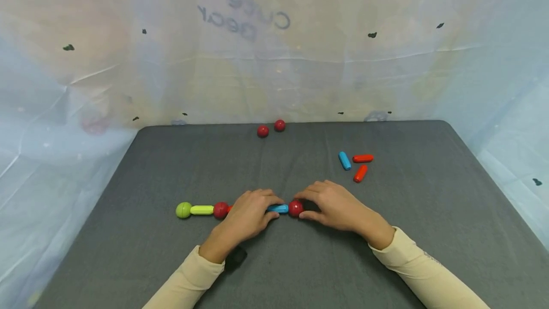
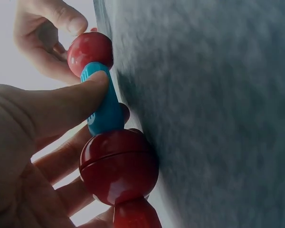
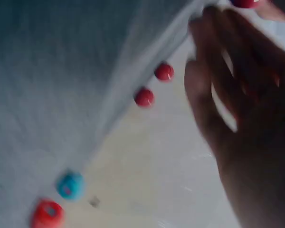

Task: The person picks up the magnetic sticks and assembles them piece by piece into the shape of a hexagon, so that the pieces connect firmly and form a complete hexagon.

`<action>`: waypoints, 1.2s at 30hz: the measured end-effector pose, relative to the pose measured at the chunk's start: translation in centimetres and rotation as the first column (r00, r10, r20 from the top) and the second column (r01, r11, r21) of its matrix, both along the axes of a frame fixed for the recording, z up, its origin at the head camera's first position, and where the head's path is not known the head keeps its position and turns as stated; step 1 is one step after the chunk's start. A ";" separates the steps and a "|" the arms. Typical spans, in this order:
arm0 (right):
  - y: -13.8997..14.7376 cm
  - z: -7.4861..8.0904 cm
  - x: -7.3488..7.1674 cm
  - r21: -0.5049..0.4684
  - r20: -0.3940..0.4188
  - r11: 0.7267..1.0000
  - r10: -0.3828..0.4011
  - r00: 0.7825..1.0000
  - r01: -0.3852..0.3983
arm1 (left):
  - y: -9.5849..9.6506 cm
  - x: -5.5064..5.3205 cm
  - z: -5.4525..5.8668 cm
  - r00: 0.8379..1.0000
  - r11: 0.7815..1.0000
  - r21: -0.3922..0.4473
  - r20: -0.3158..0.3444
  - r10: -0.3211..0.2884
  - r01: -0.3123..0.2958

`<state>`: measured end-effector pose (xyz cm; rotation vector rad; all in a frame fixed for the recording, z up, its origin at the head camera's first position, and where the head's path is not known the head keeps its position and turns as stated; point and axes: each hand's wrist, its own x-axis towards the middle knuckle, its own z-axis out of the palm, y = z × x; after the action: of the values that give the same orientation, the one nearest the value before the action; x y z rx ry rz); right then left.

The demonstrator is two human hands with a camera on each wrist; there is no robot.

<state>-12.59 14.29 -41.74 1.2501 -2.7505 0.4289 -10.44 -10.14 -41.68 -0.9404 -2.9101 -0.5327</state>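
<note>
A chain of toy balls and rods lies across the grey cloth. From its left end it runs through a green ball (image 1: 183, 210), a yellow-green rod (image 1: 201, 210), a red ball (image 1: 220, 210) and an orange-red rod (image 2: 135, 213). Another red ball (image 2: 118, 166) shows in the left wrist view but is hidden under my left hand in the head view. My left hand (image 1: 250, 211) pinches the blue rod (image 1: 279, 209) between thumb and fingers. At the chain's right end, my right hand (image 1: 336, 206) holds the end red ball (image 1: 295, 208), which touches the blue rod.
Two loose red balls (image 1: 263, 131) sit at the back edge of the table (image 1: 128, 194). A loose blue rod (image 1: 345, 161) and two orange-red rods (image 1: 362, 158) lie behind my right hand. A plastic sheet (image 1: 274, 75) hangs around the table's back and sides.
</note>
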 end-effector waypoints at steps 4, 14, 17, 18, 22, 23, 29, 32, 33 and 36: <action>1.6 0.7 -0.9 -0.009 0.023 1.000 -0.030 0.999 0.030 | -0.6 -0.2 -0.1 1.000 1.000 0.008 -0.013 0.021 -0.021; 8.0 2.5 -3.7 -0.065 0.010 0.973 -0.222 0.975 0.222 | -1.6 -0.6 0.0 0.998 0.998 0.026 -0.005 0.056 -0.056; 9.8 2.5 -4.3 -0.075 0.057 0.957 -0.277 0.959 0.280 | -1.7 -0.7 0.0 0.998 0.998 0.016 -0.008 0.065 -0.065; 10.3 2.5 -4.5 -0.071 0.070 0.953 -0.290 0.955 0.295 | -1.7 -0.7 0.0 0.998 0.998 0.018 -0.007 0.067 -0.067; 12.2 2.1 -5.1 -0.041 0.109 0.939 -0.337 0.935 0.343 | -1.8 -0.7 0.0 0.998 0.997 0.027 -0.006 0.068 -0.068; 12.6 2.0 -5.2 -0.033 0.118 0.936 -0.345 0.931 0.351 | -1.8 -0.7 0.1 0.998 0.997 0.029 -0.005 0.069 -0.069; 14.0 1.2 -5.4 -0.009 0.158 0.933 -0.354 0.922 0.360 | -1.9 -0.8 0.1 0.997 0.997 0.029 -0.001 0.074 -0.074; 14.2 0.8 -5.6 -0.013 0.163 0.935 -0.348 0.923 0.354 | -1.9 -0.8 0.1 0.997 0.997 0.027 -0.003 0.074 -0.073; 14.2 0.7 -5.6 -0.013 0.165 0.936 -0.346 0.924 0.353 | -1.9 -0.8 0.0 0.997 0.997 0.028 -0.003 0.072 -0.072; 14.2 0.5 -5.7 -0.008 0.165 0.939 -0.337 0.927 0.343 | -1.9 -0.8 0.1 0.997 0.997 0.023 -0.001 0.073 -0.073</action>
<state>-18.30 28.47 -41.27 0.7324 -2.9965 0.5629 -11.23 -12.04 -41.58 -0.8278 -2.9168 -0.5588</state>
